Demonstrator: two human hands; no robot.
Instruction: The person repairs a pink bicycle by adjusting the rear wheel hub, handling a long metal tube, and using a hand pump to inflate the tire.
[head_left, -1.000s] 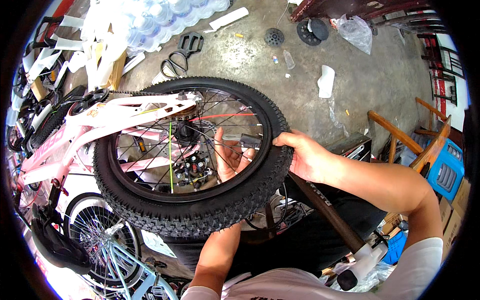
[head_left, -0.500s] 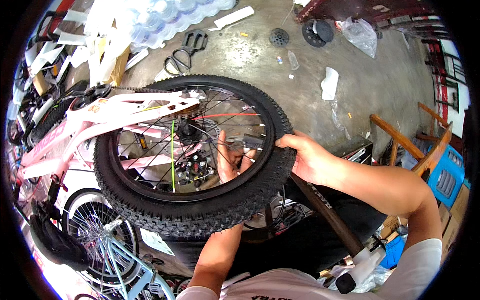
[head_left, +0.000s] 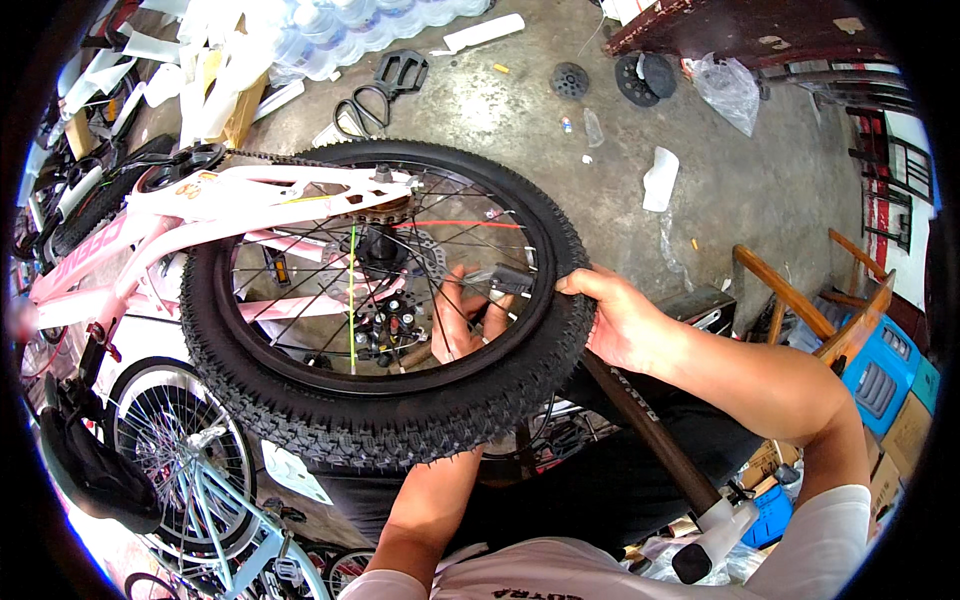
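Observation:
A bicycle wheel (head_left: 320,405) with a knobbly black tyre lies nearly flat, mounted in the rear of a pink bicycle frame (head_left: 165,235). At its right side my right hand (head_left: 625,315) is closed on the tyre, thumb on top. My left hand (head_left: 458,325) reaches up from beneath and shows between the spokes. Its fingers are bent around a small black and clear spoke reflector (head_left: 513,281) near the rim; spokes partly hide the grip. Left of that hand sits the derailleur (head_left: 392,325). One spoke carries a green cover, another a red one.
A dark post with a pale clamp (head_left: 725,525) stands by my right arm. Lower left is a light blue bicycle (head_left: 215,490). Scissors (head_left: 360,115), a pedal (head_left: 402,72) and plastic scraps lie on the floor. A wooden stool frame (head_left: 785,290) and blue crate (head_left: 880,370) are right.
My left hand's fingers have bent in toward the spoke reflector, where one was stretched out before. My right hand keeps its hold on the tyre. The view has shifted slightly.

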